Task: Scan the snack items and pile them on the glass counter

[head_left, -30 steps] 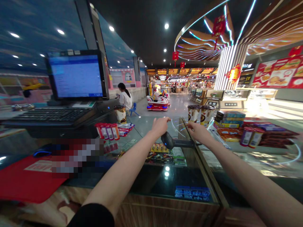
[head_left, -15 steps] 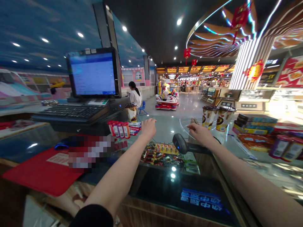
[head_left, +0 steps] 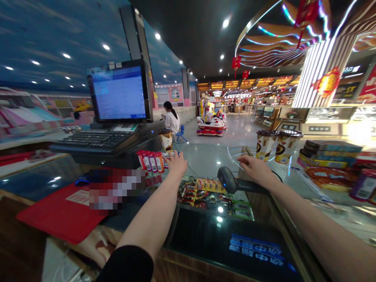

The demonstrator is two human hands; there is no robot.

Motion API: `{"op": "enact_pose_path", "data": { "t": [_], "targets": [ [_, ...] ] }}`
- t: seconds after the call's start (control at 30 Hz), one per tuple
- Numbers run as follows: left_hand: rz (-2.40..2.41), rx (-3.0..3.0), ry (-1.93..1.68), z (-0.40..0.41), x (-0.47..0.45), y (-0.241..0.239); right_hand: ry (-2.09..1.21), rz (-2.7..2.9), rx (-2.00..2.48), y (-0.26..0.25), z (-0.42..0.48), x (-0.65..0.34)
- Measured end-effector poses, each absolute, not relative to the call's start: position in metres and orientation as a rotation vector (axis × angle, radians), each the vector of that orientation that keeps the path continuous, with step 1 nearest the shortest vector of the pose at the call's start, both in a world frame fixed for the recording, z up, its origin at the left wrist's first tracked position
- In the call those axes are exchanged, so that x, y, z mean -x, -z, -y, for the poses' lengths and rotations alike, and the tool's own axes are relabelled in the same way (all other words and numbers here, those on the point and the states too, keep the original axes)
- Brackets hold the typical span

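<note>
My left hand [head_left: 177, 163] reaches over the glass counter [head_left: 202, 156] with its fingers spread. Its fingertips are at the right end of a row of small upright packs [head_left: 152, 161] in red, purple and orange; whether they touch is unclear. A lidded paper cup [head_left: 166, 140] stands just behind. My right hand [head_left: 257, 169] hovers over the handle end of a black barcode scanner [head_left: 228, 180], fingers loosely stretched leftward, with nothing visible in them. Two more lidded cups [head_left: 266, 145] stand beyond it.
At left are a lit monitor [head_left: 120, 94], a keyboard [head_left: 91, 140] and a red mat [head_left: 58, 215]. Stacked boxes [head_left: 331, 150] and packaged snacks [head_left: 326, 178] lie at right. Small packaged goods [head_left: 202, 192] show beneath the glass. A person [head_left: 171, 119] sits farther off.
My left hand has moved left toward the small packs, and its fingers have spread. The right hand stays by the scanner. My view has turned slightly left.
</note>
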State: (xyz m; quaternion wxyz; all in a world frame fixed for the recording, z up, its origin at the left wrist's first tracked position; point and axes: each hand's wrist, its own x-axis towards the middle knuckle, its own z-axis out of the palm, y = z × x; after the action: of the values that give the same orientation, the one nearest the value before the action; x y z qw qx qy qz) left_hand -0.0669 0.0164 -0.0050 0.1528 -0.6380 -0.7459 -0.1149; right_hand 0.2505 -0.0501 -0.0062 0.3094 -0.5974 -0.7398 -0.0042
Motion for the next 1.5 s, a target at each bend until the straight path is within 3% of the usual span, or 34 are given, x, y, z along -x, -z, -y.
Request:
{"op": "enact_pose_path", "data": {
  "t": [0.43,1.07,1.23,1.5],
  "targets": [
    [2.272,1.901,0.101,-0.014,0.058,0.002,-0.003,1.922,1.614,0.003,0.056,-0.254],
    [2.237,2.261,0.262,0.028,-0.005,-0.012,-0.039,1.927,1.584,0.006,0.053,-0.261],
    [2.066,2.281,0.364,0.026,0.014,-0.023,-0.034,1.924,1.617,0.007,0.052,-0.262],
    [2.234,2.016,0.343,0.007,0.067,-0.007,-0.016,1.950,1.613,0.009,0.052,-0.263]
  ]
}}
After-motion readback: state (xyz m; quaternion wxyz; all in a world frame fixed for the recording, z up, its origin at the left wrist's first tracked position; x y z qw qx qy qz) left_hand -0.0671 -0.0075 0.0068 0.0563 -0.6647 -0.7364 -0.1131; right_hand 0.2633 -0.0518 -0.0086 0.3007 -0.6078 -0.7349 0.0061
